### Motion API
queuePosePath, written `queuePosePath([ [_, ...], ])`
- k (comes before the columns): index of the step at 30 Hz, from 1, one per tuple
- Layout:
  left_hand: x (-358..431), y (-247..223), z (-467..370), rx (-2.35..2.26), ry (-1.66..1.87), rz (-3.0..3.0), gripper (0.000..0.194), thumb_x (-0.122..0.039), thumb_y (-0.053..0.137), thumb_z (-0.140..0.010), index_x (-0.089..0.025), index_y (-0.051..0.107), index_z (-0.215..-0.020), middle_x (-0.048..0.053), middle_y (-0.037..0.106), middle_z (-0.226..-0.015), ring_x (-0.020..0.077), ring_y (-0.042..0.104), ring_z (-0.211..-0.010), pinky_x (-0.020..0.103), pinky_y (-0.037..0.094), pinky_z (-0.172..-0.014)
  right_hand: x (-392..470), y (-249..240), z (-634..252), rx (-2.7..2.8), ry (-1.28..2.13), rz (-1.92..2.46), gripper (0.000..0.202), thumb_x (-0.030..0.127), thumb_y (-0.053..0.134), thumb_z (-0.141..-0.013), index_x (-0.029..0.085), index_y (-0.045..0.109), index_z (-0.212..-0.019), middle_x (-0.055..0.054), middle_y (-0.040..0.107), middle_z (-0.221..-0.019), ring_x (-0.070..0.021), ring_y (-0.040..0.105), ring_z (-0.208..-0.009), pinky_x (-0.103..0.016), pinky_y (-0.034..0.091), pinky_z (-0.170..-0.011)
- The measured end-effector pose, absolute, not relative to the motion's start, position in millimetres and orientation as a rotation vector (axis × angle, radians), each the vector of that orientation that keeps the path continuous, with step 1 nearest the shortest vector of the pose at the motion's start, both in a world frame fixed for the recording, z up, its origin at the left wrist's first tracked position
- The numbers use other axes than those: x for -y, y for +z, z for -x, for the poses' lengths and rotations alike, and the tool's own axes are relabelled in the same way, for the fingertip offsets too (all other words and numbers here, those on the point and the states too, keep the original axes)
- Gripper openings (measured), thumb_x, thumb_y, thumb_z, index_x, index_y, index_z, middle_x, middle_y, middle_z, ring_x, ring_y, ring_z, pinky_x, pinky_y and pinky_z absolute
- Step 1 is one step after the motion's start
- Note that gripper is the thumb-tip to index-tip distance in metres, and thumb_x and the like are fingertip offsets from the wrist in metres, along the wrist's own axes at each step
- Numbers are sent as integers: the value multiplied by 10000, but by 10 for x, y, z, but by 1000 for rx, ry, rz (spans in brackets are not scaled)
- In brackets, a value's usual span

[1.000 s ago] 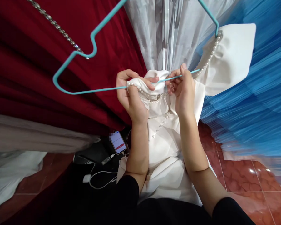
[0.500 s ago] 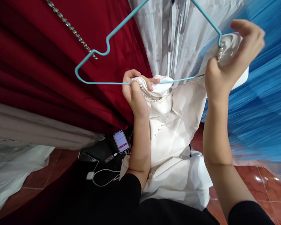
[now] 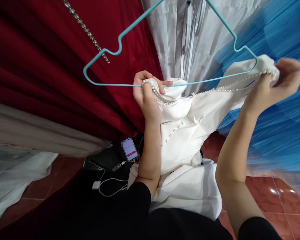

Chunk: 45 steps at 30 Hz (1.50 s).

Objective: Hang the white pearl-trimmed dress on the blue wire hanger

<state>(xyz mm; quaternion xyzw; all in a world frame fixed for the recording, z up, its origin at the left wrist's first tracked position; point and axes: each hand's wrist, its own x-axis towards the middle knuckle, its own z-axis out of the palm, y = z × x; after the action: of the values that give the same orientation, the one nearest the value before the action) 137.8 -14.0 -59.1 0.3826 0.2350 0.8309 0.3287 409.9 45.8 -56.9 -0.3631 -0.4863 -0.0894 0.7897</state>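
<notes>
A white dress [image 3: 180, 146] with pearl trim and a row of buttons hangs from both hands down over the lap. My left hand [image 3: 150, 93] is closed on its beaded edge and on the bottom bar of a light blue hanger [image 3: 115, 84]. At the right, my right hand [image 3: 277, 80] grips the other beaded edge, its fingers partly blurred. The hanger's right end lies inside the cloth beside that hand, while its left end is bare. The hanger's top is cut off by the frame.
Red fabric [image 3: 52, 66] with a jewelled strand [image 3: 85, 28] hangs at the left, whitish cloth [image 3: 162, 36] behind, blue tulle [image 3: 285, 133] at the right. A phone [image 3: 130, 149] and a white cable [image 3: 110, 195] lie low left of centre. Red tiles [image 3: 262, 193] show below.
My right hand has moved right and slightly down, stretching the beaded edge out. The hanger's right shoulder now shows, with its end in the cloth. My left hand has barely shifted.
</notes>
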Motion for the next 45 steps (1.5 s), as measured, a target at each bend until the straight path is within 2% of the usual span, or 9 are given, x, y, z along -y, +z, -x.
queuePosePath([
  [4, 126, -620, -1437, -662, 2171, -966, 137, -114, 363, -904, -221, 445, -881, -54, 438, -514, 168, 629, -597, 362, 569, -815, -12, -922, -4066, 981, 81, 893, 273, -61, 593, -643, 150, 701, -779, 5, 640, -744, -86, 562, -674, -241, 407, -659],
  [8, 121, -639, -1465, -671, 2178, -975, 133, -128, 344, -899, -222, 437, -891, -55, 428, -524, 173, 649, -629, 371, 568, -840, 330, -832, -3735, 1291, 377, 1080, 198, 53, 636, -689, 177, 713, -823, -5, 666, -778, -84, 545, -660, -239, 369, -613],
  [12, 127, -652, -1467, -657, 2151, -983, 105, -155, 368, -901, -228, 443, -894, -49, 437, -532, 179, 645, -630, 386, 563, -862, 275, -621, -3276, 1445, 568, 1069, 202, 82, 624, -716, 194, 689, -871, 2, 684, -854, -94, 575, -723, -246, 431, -661],
  [19, 95, -717, -1489, -734, 2155, -1025, 46, -230, 386, -922, -225, 431, -929, -45, 446, -568, 193, 695, -818, 397, 518, -964, -178, -760, -2638, 1097, 676, 943, 102, 198, 501, -864, 182, 598, -835, 14, 586, -781, -86, 541, -713, -255, 487, -723],
  [26, 304, -935, -1287, -821, 2069, -1273, 185, -337, 528, -893, -192, 555, -1004, 64, 658, -970, 220, 660, -1031, 363, 497, -968, -296, -737, -2604, 1020, 737, 921, 89, 195, 497, -850, 175, 567, -799, 13, 523, -755, -81, 482, -664, -256, 473, -686],
  [29, 346, -1127, -972, -1110, 2241, -1259, 194, -322, 569, -864, -156, 610, -956, 43, 629, -942, 189, 635, -933, 314, 490, -875, -241, -709, -2672, 1038, 692, 884, 67, 231, 511, -853, 180, 550, -835, 19, 509, -759, -75, 469, -648, -262, 478, -694],
  [33, 313, -1163, -448, -1405, 2389, -1109, 55, -101, 559, -819, -144, 589, -836, -2, 568, -774, 133, 573, -744, 293, 450, -739, -180, -709, -2707, 1041, 550, 812, 122, 211, 563, -790, 188, 508, -896, 23, 479, -824, -71, 485, -715, -266, 474, -754],
  [39, 169, -540, -7, -1490, 2426, -1381, 276, 127, 500, -726, -129, 591, -777, -8, 562, -749, 98, 537, -693, 259, 448, -712, -208, -720, -2692, 1040, 582, 802, 131, 230, 517, -809, 196, 449, -915, 35, 403, -800, -56, 446, -667, -243, 438, -702],
  [45, 181, 4, -215, -1560, 2253, -1717, 230, 103, 541, -816, -110, 623, -844, -1, 568, -758, 79, 469, -590, 182, 447, -615, -159, -699, -2683, 1066, 562, 810, 99, 208, 491, -827, 210, 415, -891, 36, 371, -773, -54, 441, -648, -227, 421, -668],
])
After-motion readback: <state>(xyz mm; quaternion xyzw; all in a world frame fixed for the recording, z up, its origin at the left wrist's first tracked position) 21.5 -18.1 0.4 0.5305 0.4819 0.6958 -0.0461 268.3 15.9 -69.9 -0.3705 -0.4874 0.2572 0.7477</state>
